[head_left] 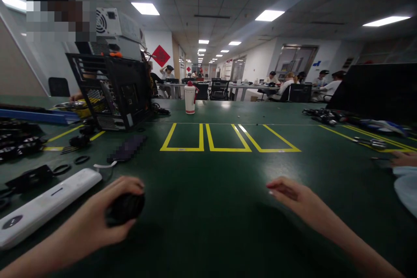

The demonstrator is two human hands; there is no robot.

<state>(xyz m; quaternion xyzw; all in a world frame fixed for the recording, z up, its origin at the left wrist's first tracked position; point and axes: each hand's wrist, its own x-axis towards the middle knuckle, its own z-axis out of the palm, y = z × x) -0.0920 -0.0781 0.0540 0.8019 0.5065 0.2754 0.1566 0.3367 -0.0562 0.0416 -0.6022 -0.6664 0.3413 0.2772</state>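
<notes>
My left hand (107, 213) is curled around a dark, rounded black part (126, 207), thumb below and fingers above; blur hides its exact kind. It hovers over the green table beside a long white device (48, 208) with a dark oval at its near end. On the other side, my right hand (289, 191) is raised above the tabletop, fingers curled together with the thumb close to them. Anything inside that hand is hidden. Between the hands lies the dark green table surface (202, 208).
Yellow tape outlines (228, 150) mark the table ahead. A white bottle (190, 99) stands beyond them. At left are a black computer case (127, 91), black rings (81, 160) and a blurred-out dark item (127, 148). A co-worker's hand (404, 158) and metal tools (369, 142) are at right.
</notes>
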